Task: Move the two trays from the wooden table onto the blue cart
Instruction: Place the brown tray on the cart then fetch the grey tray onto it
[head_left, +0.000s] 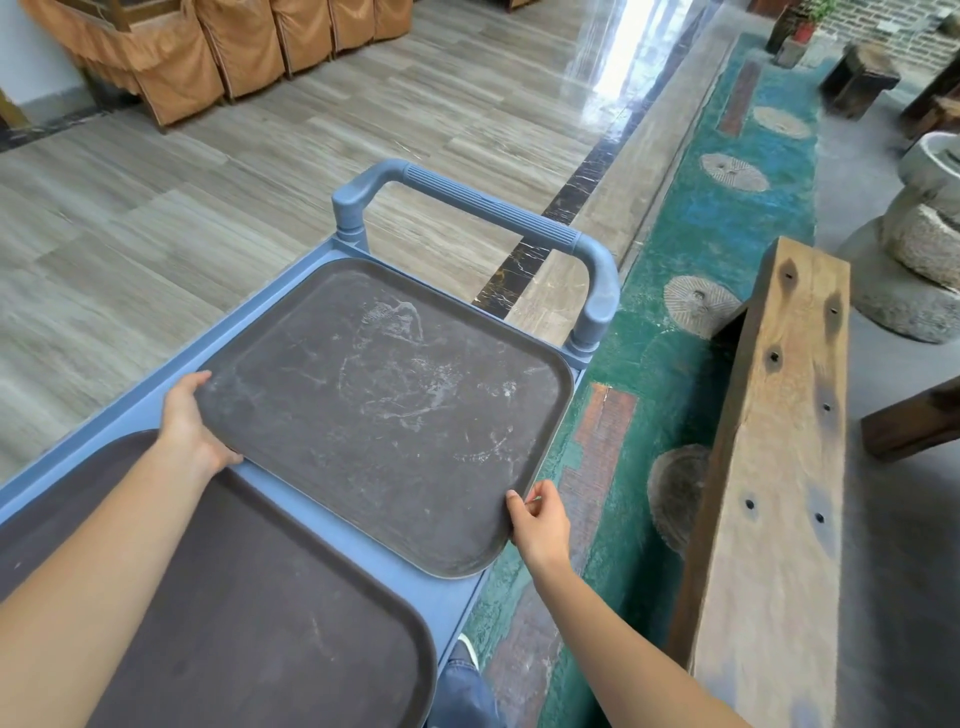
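A dark brown, scuffed tray (384, 405) lies on the far end of the blue cart (457, 597), by the cart's handle (488, 208). My left hand (192, 426) grips the tray's near left corner. My right hand (540, 525) holds its near right corner, which overhangs the cart's right edge. A second dark brown tray (260, 623) rests flat on the near end of the cart, partly under my left forearm.
A long wooden beam-like table (774, 493) runs along the right. Between it and the cart is a green painted floor strip (649, 374) with round millstones. Stone pieces (919, 234) stand at far right. Cloth-covered chairs (249, 47) line the far wall.
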